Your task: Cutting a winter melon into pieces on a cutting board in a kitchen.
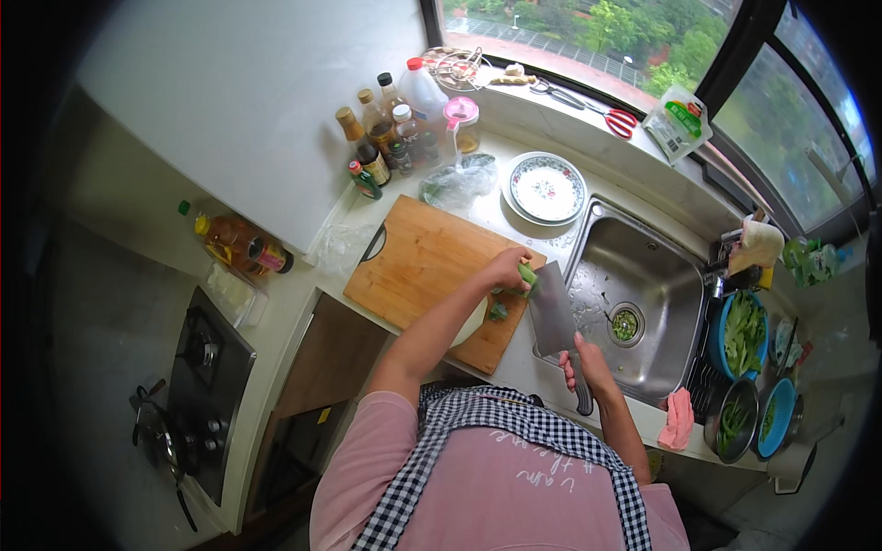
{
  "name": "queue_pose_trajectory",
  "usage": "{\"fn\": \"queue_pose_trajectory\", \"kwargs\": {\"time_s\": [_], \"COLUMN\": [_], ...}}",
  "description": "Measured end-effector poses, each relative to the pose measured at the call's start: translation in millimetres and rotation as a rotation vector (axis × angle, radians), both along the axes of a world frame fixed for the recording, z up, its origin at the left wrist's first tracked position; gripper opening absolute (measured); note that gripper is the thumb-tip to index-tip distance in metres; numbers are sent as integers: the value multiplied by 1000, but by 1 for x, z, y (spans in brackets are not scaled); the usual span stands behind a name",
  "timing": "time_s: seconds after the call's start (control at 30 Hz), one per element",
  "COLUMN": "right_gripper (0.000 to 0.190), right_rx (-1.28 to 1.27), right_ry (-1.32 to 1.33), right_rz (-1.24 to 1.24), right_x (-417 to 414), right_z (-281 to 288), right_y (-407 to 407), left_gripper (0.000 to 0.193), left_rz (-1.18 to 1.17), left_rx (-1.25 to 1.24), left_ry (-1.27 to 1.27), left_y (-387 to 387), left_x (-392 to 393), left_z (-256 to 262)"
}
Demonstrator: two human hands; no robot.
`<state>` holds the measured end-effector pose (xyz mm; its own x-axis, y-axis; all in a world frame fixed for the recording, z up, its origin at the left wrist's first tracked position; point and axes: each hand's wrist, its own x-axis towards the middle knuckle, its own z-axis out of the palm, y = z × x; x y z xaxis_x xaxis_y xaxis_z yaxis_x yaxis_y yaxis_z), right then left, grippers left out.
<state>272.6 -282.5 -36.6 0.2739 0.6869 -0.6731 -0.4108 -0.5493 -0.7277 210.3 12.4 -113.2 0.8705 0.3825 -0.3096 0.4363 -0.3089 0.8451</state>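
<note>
My left hand (508, 268) grips a short piece of green vegetable (526, 278) near the right corner of a wooden cutting board (420, 255). In my right hand (591, 365) is the dark handle of a cleaver (552, 313). Its broad blade stands over the gap between the board and the sink, with one edge close to the vegetable; whether they touch I cannot tell. A small green scrap (498, 312) lies on the board below my left hand. Something pale (471, 328) shows beside my left forearm, which hides most of it.
A steel sink (641, 275) lies right of the board, with green bits in its drain. Stacked patterned plates (548, 187), a plastic bag (463, 180) and several bottles (372, 127) stand behind. Leafy greens fill a blue basin (720, 337) at right. A gas hob (207, 386) is at left.
</note>
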Motion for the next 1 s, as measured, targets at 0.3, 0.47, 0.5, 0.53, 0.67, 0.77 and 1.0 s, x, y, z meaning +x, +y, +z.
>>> {"fn": "queue_pose_trajectory", "kwargs": {"time_s": [0.3,0.47,0.5,0.53,0.67,0.77,1.0], "right_gripper": [62,60,60,59,53,45,32], "right_rx": [-6,-7,-13,-5,-27,59,204], "right_ry": [-26,-92,-89,-100,-259,-847,-1529], "right_rz": [2,39,39,50,97,244,433], "right_x": [9,21,23,25,32,38,38], "right_z": [0,2,3,4,3,-10,-54], "right_y": [3,16,19,21,27,28,71], "left_gripper": [58,47,44,44,46,40,27], "left_rz": [11,47,58,59,141,300,642], "left_rx": [178,196,247,241,211,-108,-1265], "left_ry": [197,172,131,134,68,-102,-556], "left_y": [-4,-6,-7,-6,-1,9,12], "left_x": [0,-6,-7,-9,-15,-31,-96], "left_z": [9,12,11,10,24,51,92]}}
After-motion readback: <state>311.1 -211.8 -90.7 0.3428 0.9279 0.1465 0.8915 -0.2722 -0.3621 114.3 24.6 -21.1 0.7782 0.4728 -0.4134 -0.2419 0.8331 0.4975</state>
